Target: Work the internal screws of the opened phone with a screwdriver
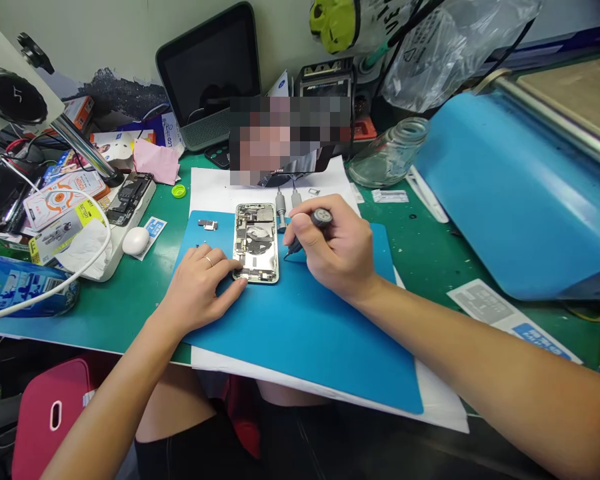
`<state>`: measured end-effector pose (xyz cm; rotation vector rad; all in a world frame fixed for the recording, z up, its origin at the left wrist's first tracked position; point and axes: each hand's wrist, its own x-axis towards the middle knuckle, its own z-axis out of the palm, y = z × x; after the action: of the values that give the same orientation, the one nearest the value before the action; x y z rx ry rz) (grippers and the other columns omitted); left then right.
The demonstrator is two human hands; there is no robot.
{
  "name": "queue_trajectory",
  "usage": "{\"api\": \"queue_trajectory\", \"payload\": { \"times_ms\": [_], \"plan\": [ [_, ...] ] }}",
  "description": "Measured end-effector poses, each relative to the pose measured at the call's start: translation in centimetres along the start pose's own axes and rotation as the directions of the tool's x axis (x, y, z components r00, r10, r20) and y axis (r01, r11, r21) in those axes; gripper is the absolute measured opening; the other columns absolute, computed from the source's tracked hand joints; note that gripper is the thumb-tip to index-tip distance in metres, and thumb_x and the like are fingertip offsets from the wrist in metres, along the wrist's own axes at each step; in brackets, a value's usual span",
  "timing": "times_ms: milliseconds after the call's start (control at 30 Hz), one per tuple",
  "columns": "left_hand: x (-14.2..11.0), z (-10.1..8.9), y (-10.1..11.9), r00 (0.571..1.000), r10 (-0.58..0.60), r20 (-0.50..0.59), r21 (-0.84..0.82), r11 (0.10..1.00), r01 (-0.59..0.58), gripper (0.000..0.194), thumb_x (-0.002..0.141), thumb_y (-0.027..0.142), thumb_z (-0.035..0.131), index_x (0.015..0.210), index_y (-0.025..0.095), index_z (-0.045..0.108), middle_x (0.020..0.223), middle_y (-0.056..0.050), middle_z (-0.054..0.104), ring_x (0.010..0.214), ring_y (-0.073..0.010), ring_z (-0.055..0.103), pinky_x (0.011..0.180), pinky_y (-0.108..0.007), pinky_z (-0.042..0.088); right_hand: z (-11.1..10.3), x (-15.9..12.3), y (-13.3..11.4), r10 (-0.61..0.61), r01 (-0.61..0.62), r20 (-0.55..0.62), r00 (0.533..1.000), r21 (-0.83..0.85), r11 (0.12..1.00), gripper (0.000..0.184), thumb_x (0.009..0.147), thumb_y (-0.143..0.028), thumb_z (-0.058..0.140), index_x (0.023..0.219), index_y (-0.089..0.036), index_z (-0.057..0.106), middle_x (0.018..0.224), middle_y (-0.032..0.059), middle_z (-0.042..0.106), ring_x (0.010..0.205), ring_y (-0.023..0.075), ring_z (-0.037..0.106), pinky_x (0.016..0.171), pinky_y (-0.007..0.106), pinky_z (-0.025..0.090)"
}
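Observation:
An opened phone point(257, 243) lies face up on the blue mat point(300, 320), its inner parts bare. My left hand point(200, 287) rests at its lower left corner; index finger and thumb press against the edge and steady it. In my right hand point(335, 247), just right of the phone, is a small dark screwdriver point(321, 219) gripped by the fingers. Its thin tip points down left near the mat, apart from the phone; whether it touches the mat I cannot tell. A small metal phone part point(209, 225) lies left of the phone, with tiny specks below it.
Two grey screwdrivers point(281, 203) lie behind the phone, below a blurred-out propped screen point(280, 140). A glass jar point(390, 153) tilts at the back right. Boxes, a white earbud case point(136, 241) and a blue bottle point(25, 287) crowd the left. A rolled blue sheet point(510, 200) fills the right.

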<state>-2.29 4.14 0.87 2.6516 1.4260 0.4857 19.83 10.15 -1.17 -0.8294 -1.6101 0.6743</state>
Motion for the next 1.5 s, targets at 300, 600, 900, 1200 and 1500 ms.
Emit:
{"api": "queue_trajectory", "payload": {
  "times_ms": [300,600,900,1200,1500],
  "plan": [
    [0.0,-0.1,0.0,1.000,0.006,-0.006,0.002,1.000,-0.006,0.026,0.099,0.036,0.052,0.108,0.017,0.068,0.089,-0.007,0.065,0.080,-0.0214,0.051,0.074,-0.038,0.040,0.0,0.1,0.4,0.026,-0.022,0.055,0.998,-0.065,0.998,0.015,0.097,-0.039,0.056,0.101,-0.025,0.058,0.065,-0.0037,0.065,0.051,0.0110,0.057,0.050,0.024,0.041],
    [0.0,0.0,0.0,1.000,0.000,-0.007,0.004,1.000,0.000,0.027,0.099,0.036,0.053,0.110,0.016,0.068,0.092,-0.008,0.066,0.082,-0.0216,0.052,0.075,-0.039,0.041,0.0,0.0,0.6,0.017,-0.007,0.095,0.995,-0.100,0.995,0.025,0.094,-0.045,0.061,0.111,-0.027,0.059,0.070,-0.0024,0.063,0.057,0.0133,0.058,0.055,0.026,0.045],
    [-0.1,0.1,0.0,1.000,-0.014,-0.011,0.015,1.000,0.014,0.027,0.099,0.037,0.052,0.108,0.017,0.068,0.092,-0.007,0.066,0.082,-0.0213,0.052,0.075,-0.038,0.040,0.1,0.0,0.4,-0.029,0.040,0.070,0.997,-0.175,0.984,0.040,0.089,-0.036,0.067,0.126,-0.029,0.053,0.075,-0.0031,0.067,0.056,0.0126,0.057,0.055,0.026,0.049],
    [-0.1,0.2,0.0,1.000,0.002,-0.016,0.032,0.999,-0.001,0.026,0.099,0.037,0.053,0.106,0.017,0.068,0.089,-0.007,0.064,0.082,-0.0218,0.052,0.075,-0.038,0.040,0.0,-0.1,0.9,-0.123,0.155,0.141,0.982,-0.250,0.956,0.052,0.086,-0.030,0.069,0.134,-0.030,0.050,0.094,0.0012,0.074,0.065,0.0174,0.067,0.059,0.029,0.054],
    [-0.6,0.2,-0.2,0.963,-0.100,-0.251,-0.007,0.995,0.102,0.016,0.098,0.023,0.049,0.101,0.019,0.064,0.081,-0.003,0.061,0.079,-0.0190,0.054,0.075,-0.035,0.041,-0.7,0.2,0.9,-0.132,0.206,0.230,0.964,-0.338,0.918,0.050,0.086,-0.024,0.061,0.135,-0.025,0.050,0.089,0.0023,0.072,0.055,0.0139,0.058,0.054,0.028,0.048]
  ]
}}
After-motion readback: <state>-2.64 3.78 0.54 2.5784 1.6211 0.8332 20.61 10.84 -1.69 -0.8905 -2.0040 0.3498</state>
